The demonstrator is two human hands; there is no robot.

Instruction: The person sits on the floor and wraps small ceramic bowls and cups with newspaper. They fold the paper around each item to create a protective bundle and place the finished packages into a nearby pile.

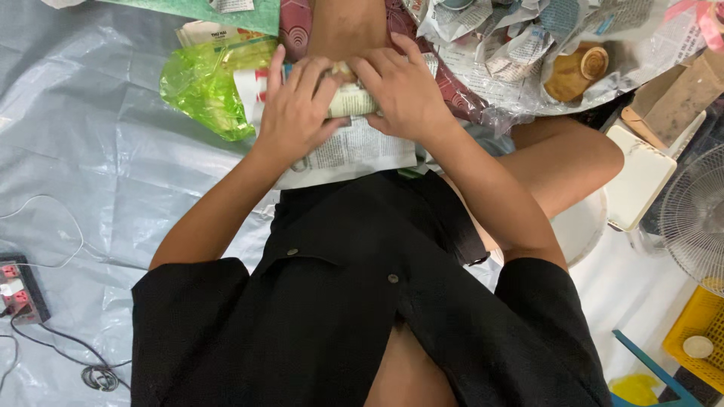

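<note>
My left hand and my right hand press together around a small bundle wrapped in newspaper, held over my lap. A flat sheet of newspaper lies under both hands on my leg. What is inside the bundle is hidden by the paper and my fingers. I sit low, in a black shirt, with one knee out to the right.
A green plastic bag lies left of my hands on a grey tarp. Crumpled newspaper and a brown wooden cup sit at upper right. A power strip with cables lies at far left. A white fan and yellow basket stand right.
</note>
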